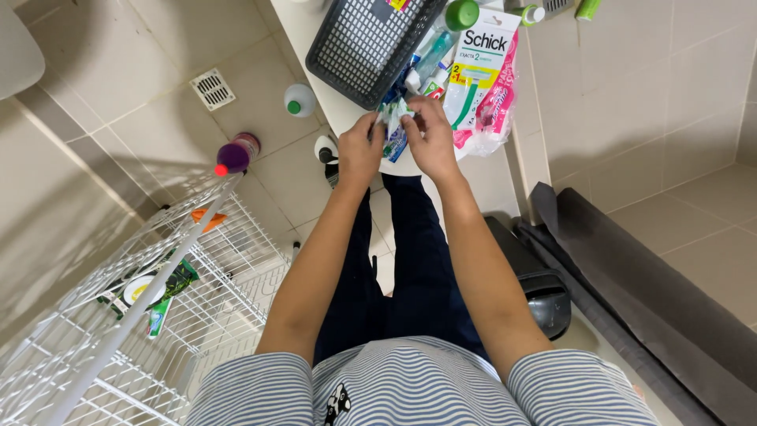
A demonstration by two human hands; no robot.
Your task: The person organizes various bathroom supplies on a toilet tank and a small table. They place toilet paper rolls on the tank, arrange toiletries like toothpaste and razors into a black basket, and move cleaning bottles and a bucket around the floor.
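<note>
Striped cotton fills the bottom of the frame as we look down past our own shirt and dark trousers to the tiled floor. To our left stands a white wire rack with a tube lying on it. Both forearms reach out to the edge of a white counter, where the left hand and right hand meet. Their fingers are pinched together on a small green-and-blue packet, held between them just over the counter's rim; how it is sealed we cannot tell. Just beyond it lie a razor pack in a clear bag and a dark basket, tipped on the counter. Below the edge, on the floor, stand a purple bottle and a white bottle.

The risk, as we judge it: the packet hangs at the very rim, so a slipped pinch could drop it to the floor, and an elbow could nudge the loose pack off after it.
</note>
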